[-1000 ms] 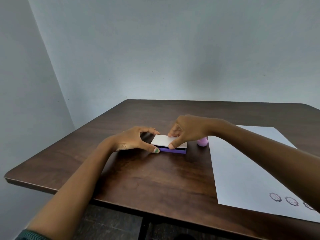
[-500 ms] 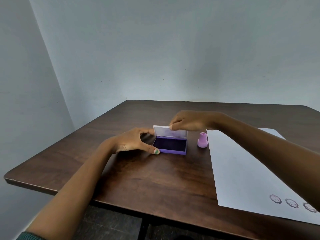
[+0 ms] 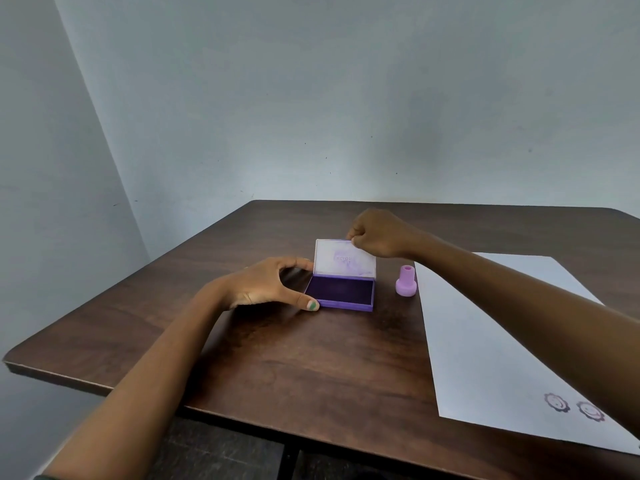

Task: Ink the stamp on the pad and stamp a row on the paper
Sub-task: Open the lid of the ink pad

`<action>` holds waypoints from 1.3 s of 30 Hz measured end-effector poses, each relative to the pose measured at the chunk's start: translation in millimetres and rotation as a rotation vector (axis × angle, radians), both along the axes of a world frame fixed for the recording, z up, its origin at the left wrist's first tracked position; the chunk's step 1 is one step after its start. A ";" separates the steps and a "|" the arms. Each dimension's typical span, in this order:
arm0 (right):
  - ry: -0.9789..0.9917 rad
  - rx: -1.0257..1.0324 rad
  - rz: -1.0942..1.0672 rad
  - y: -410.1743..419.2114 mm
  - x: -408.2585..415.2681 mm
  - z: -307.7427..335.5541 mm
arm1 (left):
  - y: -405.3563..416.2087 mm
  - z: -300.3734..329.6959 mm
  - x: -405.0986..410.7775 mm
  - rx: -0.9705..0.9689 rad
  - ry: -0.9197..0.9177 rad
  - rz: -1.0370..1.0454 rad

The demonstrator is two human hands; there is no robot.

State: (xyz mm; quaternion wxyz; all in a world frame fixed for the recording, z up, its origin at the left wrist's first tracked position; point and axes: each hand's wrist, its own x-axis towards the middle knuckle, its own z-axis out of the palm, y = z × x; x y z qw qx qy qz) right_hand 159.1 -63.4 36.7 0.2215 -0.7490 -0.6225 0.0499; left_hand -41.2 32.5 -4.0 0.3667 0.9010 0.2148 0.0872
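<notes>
A purple ink pad [image 3: 341,294] lies open in the middle of the table, its dark inked surface showing. Its clear, ink-smeared lid [image 3: 344,258] stands nearly upright behind it. My right hand [image 3: 379,233] pinches the lid's top right edge. My left hand [image 3: 268,283] grips the pad's left side, thumb at the front corner and fingers at the back. A small pink stamp [image 3: 406,281] stands upright just right of the pad, untouched. The white paper [image 3: 491,344] lies to the right, with two flower-face prints [image 3: 573,407] near its front edge.
The dark wooden table [image 3: 277,362] has its front edge close to me and its left edge slanting away. Grey walls stand behind and to the left. My right forearm crosses above the paper.
The lid, shut a second ago, has been swung up by my right hand to nearly upright, uncovering the ink. My left hand stayed on the pad's side.
</notes>
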 end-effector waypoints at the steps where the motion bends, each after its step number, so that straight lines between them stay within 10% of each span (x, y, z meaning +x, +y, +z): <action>1: 0.001 -0.026 -0.003 0.1 -0.8 -0.3 | -0.4 0.3 -0.3 0.000 0.002 -0.006; 39: 0.225 -0.025 -0.070 -47.4 20.5 8.0 | 0.4 -1.9 0.7 0.013 0.028 0.013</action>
